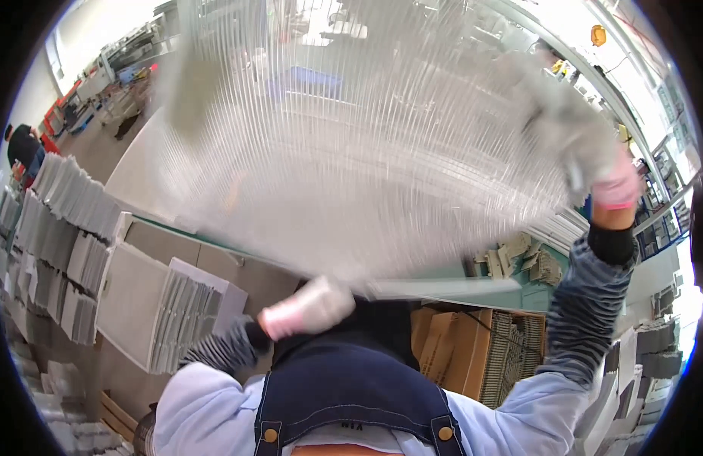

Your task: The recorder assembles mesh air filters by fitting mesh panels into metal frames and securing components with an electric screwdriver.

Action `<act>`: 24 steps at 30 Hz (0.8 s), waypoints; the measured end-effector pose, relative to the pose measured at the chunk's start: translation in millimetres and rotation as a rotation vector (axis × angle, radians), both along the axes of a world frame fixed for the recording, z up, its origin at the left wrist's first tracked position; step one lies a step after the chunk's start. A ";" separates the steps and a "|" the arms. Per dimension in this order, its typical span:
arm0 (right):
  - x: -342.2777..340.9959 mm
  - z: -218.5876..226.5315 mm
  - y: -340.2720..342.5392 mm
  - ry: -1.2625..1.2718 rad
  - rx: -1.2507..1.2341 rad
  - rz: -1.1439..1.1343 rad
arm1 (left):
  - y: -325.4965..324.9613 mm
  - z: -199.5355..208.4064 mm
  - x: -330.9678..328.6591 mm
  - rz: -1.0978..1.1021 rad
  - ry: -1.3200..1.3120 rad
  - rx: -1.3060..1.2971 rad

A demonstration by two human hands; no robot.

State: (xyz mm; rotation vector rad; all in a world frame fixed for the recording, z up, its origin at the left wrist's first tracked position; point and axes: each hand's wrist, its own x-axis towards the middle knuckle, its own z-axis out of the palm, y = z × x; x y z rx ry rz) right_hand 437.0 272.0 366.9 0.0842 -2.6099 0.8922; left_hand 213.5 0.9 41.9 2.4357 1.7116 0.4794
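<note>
A large translucent panel (351, 152) with fine ribs is raised and tilted in front of me, smeared by motion. Things behind show through it. My left hand (312, 306), in a white glove with a pink cuff, is closed at its near lower corner. Up at the panel's right edge, my right hand (587, 148) wears a similar glove and appears closed on it, though its fingers are blurred. A pale strip (450, 288) runs rightward from near my left hand; whether it belongs to the panel I cannot tell.
Beneath the panel is a pale green-edged worktable (139, 171), with beige parts (518, 260) at its right. Near me stands a cardboard box (454, 346) beside ribbed parts. Stacked grey pieces (66, 220) and a white rack (139, 304) are left; another person (23, 148) is far left.
</note>
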 end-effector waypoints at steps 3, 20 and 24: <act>-3.5 -98.5 10.8 -0.490 -0.136 -0.002 | -45.2 -0.2 42.2 -0.146 -1.053 -0.441; -85.5 -127.1 -60.6 -0.658 -0.540 -0.189 | 87.7 195.6 -67.2 -0.135 -0.073 -0.309; -82.5 -129.6 -61.0 -0.611 -0.385 -0.204 | 104.7 191.2 -49.8 -0.154 -0.104 -0.314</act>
